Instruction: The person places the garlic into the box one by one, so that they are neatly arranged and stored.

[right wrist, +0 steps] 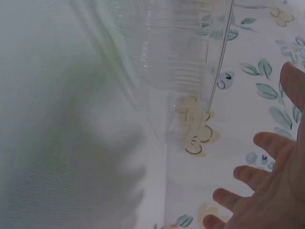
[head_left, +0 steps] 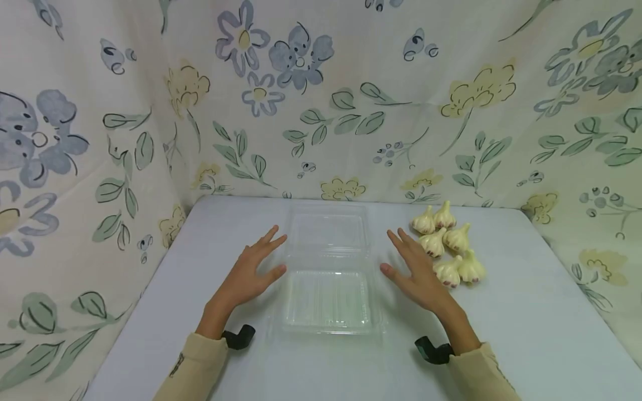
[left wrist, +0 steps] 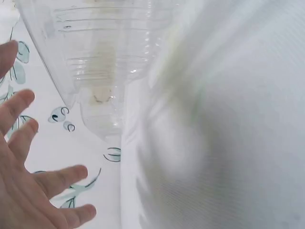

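Left hand [head_left: 254,272] on the left, bare, fingers spread, holding nothing. Middle: clear rectangular plastic clamshell box [head_left: 328,264] on the white table [head_left: 531,317], between both hands, ribbed base [head_left: 328,301] near, lid [head_left: 328,231] far. Looks light, thin, bendy, slightly slippery, easily dented; best held by both sides of the base. Right hand [head_left: 414,273], bare, fingers spread too, gripping nothing, near six whitish, purple-tinged garlic bulbs [head_left: 432,243], likely firm, roll-prone.
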A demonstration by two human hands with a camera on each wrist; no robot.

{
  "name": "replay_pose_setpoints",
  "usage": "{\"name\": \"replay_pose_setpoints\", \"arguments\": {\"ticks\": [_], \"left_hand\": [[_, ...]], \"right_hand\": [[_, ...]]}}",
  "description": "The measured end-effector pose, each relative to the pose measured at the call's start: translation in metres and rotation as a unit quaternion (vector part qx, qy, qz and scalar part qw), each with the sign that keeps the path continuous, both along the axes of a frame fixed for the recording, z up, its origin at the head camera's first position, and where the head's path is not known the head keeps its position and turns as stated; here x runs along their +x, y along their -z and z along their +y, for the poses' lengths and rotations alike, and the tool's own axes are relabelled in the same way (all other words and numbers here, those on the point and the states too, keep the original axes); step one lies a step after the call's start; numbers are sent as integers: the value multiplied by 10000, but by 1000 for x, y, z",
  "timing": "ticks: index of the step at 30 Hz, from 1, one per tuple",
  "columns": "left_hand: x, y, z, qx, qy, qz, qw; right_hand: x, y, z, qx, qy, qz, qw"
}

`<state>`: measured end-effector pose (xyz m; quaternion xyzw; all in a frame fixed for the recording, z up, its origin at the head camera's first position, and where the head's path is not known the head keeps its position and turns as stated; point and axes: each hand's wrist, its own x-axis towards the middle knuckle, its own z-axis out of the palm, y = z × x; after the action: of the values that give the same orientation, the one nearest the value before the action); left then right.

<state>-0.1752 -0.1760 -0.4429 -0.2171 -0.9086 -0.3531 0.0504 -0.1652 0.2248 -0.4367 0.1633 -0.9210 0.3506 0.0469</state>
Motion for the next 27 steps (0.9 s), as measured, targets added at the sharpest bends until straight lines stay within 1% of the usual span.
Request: {"name": "replay_pose_setpoints", "arguments": {"ticks": [2,5,8,11,15,18,23,27], "left_hand": [[3,1,-1,-95,169,39,9998],[7,3,-3,-138,421,3,9990],[12,3,-4,-52,647,-117,9978],[15,5,-5,-7,789,-292,9965],[16,8,-6,-23,804,-517,9954],[15,11,-7,13,779,-595,9952],[13,14,-7,43,746,-597,9954],[11,15,-7,96,716,-532,9960]], "right_hand": [[3,2,-1,31,-97,-117,9999],[7,4,-3,77,-225,-312,9992],[11,7,-5,80,-388,-472,9981],[13,10,-7,67,-554,-599,9966],[13,13,-8,144,-667,-681,9953],[13,15,-8,179,-717,-670,9950],[11,17,-8,198,-770,-574,9952],[9,20,-8,118,-769,-560,9954]]}}
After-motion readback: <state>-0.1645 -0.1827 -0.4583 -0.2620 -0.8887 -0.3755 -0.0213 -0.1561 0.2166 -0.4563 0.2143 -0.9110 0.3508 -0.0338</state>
